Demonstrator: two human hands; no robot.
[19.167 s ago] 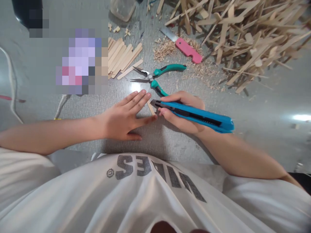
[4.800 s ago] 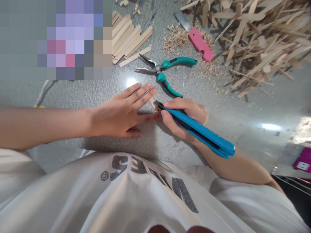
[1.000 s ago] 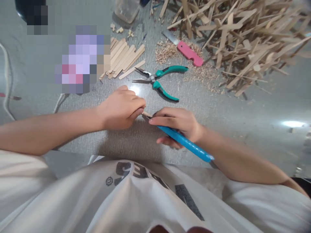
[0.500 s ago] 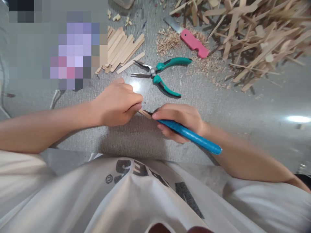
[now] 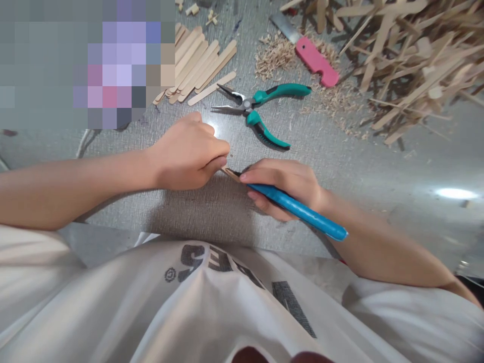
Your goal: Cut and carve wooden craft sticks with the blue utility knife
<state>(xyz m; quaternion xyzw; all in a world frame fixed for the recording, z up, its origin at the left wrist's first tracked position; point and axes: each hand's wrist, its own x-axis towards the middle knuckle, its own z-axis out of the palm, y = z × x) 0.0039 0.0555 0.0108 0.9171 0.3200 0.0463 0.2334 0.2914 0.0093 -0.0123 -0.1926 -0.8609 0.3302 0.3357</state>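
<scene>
My left hand [image 5: 192, 151] is closed on a wooden craft stick [image 5: 231, 174], and only the stick's end shows past the thumb. In my right hand [image 5: 283, 184] is a slim tool with a blue handle [image 5: 302, 209], gripped like a pen. Its dark, narrow tip lies against the stick, close to my left thumb. Most of the stick is hidden under my left fingers. Just beyond both hands lie long-nose pliers [image 5: 247, 104] with green handles, their jaws apart.
Several craft sticks [image 5: 200, 65] lie in a row at the back. A knife with a pink handle [image 5: 317, 63] rests on wood shavings [image 5: 276, 55]. At the far right is a large heap of sticks [image 5: 416, 60]. Small wooden pieces [image 5: 192, 9] lie at the back; the upper left is blurred out.
The view has shifted slightly, so the table things sit a little farther right. The tool's tip now lies farther along the stick, toward my left thumb. Both hands keep their hold.
</scene>
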